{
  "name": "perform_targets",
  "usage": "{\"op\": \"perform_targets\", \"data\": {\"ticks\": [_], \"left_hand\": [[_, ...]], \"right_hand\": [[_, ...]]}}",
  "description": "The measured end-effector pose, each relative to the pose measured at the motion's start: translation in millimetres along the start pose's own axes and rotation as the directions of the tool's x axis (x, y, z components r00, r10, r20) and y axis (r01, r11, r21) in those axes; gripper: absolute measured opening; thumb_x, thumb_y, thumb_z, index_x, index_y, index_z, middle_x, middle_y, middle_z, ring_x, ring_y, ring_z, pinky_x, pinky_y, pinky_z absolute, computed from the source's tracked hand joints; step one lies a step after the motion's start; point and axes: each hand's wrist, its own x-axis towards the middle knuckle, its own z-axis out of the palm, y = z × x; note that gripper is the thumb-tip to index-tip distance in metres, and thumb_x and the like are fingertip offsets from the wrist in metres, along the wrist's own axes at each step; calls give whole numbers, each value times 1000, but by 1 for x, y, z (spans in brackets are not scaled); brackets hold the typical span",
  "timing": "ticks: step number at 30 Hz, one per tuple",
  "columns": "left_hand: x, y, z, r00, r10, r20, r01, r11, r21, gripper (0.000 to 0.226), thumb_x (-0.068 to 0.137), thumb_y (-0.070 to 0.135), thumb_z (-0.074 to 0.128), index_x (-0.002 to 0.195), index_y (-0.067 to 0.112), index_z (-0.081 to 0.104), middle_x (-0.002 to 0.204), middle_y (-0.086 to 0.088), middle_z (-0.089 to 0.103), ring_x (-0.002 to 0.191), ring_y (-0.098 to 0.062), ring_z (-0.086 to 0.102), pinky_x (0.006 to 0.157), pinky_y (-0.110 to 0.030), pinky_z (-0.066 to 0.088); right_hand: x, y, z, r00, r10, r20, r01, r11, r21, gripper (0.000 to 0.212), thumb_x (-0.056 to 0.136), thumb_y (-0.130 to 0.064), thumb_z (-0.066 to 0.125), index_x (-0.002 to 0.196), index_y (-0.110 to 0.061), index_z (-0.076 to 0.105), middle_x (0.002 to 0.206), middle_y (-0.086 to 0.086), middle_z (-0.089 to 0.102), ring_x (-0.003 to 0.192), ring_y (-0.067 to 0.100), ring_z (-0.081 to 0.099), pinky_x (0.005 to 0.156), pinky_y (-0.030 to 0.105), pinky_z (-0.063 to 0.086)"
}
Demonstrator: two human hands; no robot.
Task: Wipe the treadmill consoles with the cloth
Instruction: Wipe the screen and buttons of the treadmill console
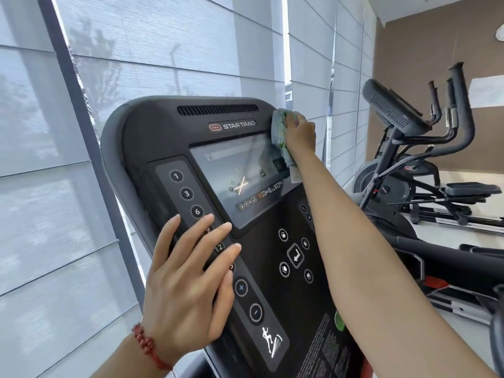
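While left hand [188, 285] rests flat, right hand [300, 135] presses cloth [278, 129] on console [152, 132].

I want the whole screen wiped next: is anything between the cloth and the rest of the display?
Nothing visible. The right hand presses the cloth at the screen's upper right corner; the left hand rests on the number keys, off the glass.

Bright daylight thru blinds [163, 64]; glare on screen [240, 175]; wide-angle bend at edges; slight softness.
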Motion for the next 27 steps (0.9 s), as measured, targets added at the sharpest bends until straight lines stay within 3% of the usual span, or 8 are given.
{"op": "perform_targets", "data": {"ticks": [5, 10, 16, 21, 24, 27], "left_hand": [[0, -1, 0, 1000, 10, -14, -10, 1000, -1, 43, 90, 22, 34, 91, 7, 75, 112, -12, 66, 115, -31, 54, 108, -52, 24], [1, 0, -1, 999, 4, -38, -4, 1000, -5, 36, 84, 19, 41, 90, 7, 75, 110, -11, 66, 113, -31, 55, 108, -50, 23], [2, 1, -2, 999, 3, -44, -3, 1000, 7, 34, 83, 18, 43, 90, 8, 75, 108, -11, 67, 110, -32, 56, 108, -50, 24], [1, 3, -4, 1000, 6, -2, -6, 999, 45, 31, 84, 18, 46, 91, 9, 74, 108, -11, 67, 110, -33, 56, 108, -53, 24], [0, 4, -5, 1000, 5, 13, -5, 998, 62, 29, 85, 18, 46, 91, 8, 73, 108, -11, 66, 111, -32, 55, 108, -53, 23], [-2, 6, -7, 1000, -10, 24, 8, 997, 79, 31, 88, 19, 44, 93, 6, 71, 108, -13, 65, 112, -33, 54, 110, -53, 20]], "right_hand": [[-17, 31, -20, 1000, 1, 15, -1, 1000, 22, 45, 94, -43, 34, 128, -19, 51, 123, 14, 55, 114, 32, 51, 98, 38, 42], [-71, 79, -60, 998, 61, -5, -61, 998, 15, 37, 98, -27, 33, 124, -10, 54, 123, 18, 56, 114, 29, 51, 82, 23, 34], [-139, 141, -94, 966, 246, -76, -251, 966, -54, 42, 97, -33, 35, 120, -4, 54, 117, 28, 54, 111, 39, 51, 83, 33, 34], [-188, 104, -93, 968, 235, -84, -239, 971, -32, 42, 97, -30, 38, 130, -7, 48, 126, 23, 48, 119, 34, 46, 96, 31, 33], [-226, 70, -88, 984, 175, -42, -176, 984, -18, 41, 97, -28, 38, 135, -12, 44, 128, 19, 45, 118, 29, 45, 87, 20, 28], [-266, 43, -82, 997, 70, 16, -70, 998, 1, 42, 96, -30, 40, 135, -16, 42, 118, 14, 47, 105, 20, 48, 81, 14, 26]]}}
